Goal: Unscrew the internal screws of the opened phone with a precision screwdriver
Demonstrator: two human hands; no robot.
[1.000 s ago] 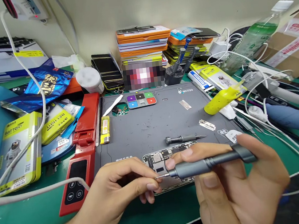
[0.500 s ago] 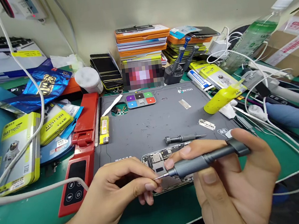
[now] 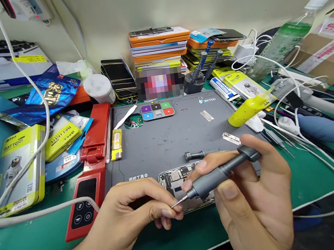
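The right hand [image 3: 253,195] grips a grey screwdriver [image 3: 219,172], thumb and fingers wrapped round its knurled barrel, with the forefinger lying along the top. The tool slants down to the left, and its thin tip meets the fingertips of the left hand [image 3: 135,211]. That hand is curled, thumb and forefinger pressed together right at the tip; whether a screw sits between them is too small to tell. Both hands hover over an opened phone [image 3: 177,181], which lies at the near edge of a grey mat [image 3: 168,137] on the green worktop [image 3: 32,245]. The phone's insides face up, partly hidden by the fingers.

A second screwdriver [image 3: 195,155] lies on the mat just beyond the phone. Farther back on the mat sit a coloured screw tray [image 3: 157,111] and a white pry tool [image 3: 125,117]. A yellow lighter [image 3: 116,144] lies near the mat's left edge, beside a red device [image 3: 92,176]. A yellow bottle [image 3: 249,109] lies at the mat's right edge. A white cable [image 3: 37,214] crosses the worktop to the left.
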